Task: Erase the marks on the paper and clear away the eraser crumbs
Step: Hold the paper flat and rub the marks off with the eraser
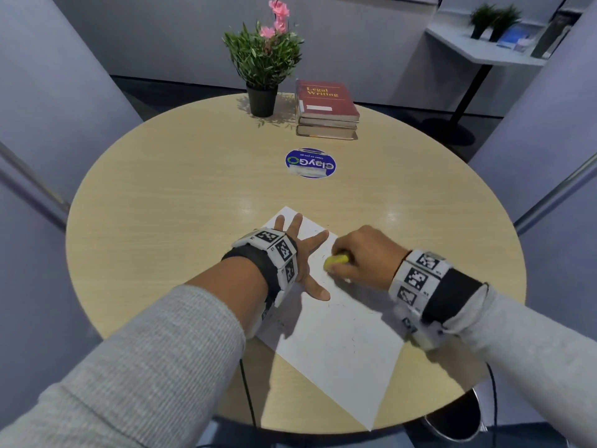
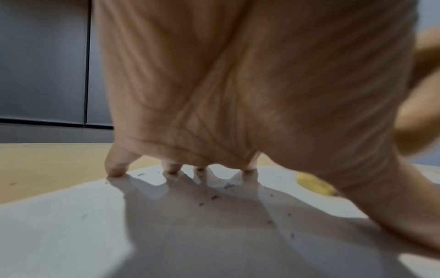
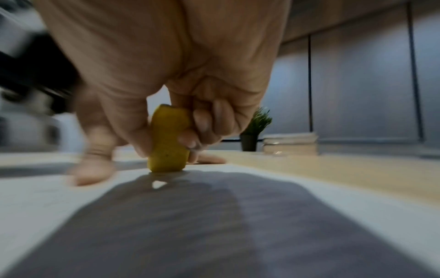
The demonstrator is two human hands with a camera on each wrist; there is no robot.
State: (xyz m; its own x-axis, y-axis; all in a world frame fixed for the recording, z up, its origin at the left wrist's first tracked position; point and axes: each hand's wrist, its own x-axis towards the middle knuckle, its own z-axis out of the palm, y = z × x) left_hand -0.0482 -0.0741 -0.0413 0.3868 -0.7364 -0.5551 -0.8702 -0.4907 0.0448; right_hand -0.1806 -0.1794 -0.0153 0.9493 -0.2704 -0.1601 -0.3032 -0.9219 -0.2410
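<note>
**Rubbing the paper with a yellow eraser**

The white paper [image 1: 336,347] lies on the round desk [image 1: 161,195]. Small dark crumbs [image 2: 214,197] dot it. The right hand [image 1: 365,257] grips a yellow eraser [image 1: 336,260], its end on the paper. The left hand [image 1: 300,253] presses flat, fingers spread. Books [image 1: 326,108] and a plant [image 1: 263,66] sit far back.

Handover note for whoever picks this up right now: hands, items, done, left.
Left hand: open, fingers spread, pressing the paper flat on the round table.
Right hand: grips the yellow eraser upright, its lower end on the paper near the far right edge.
Done: erasing is under way; dark eraser crumbs lie scattered on the sheet around the left fingers.
Left: a few faint marks or crumbs show mid-sheet, too small to tell which; finish erasing, then clear the crumbs.
</note>
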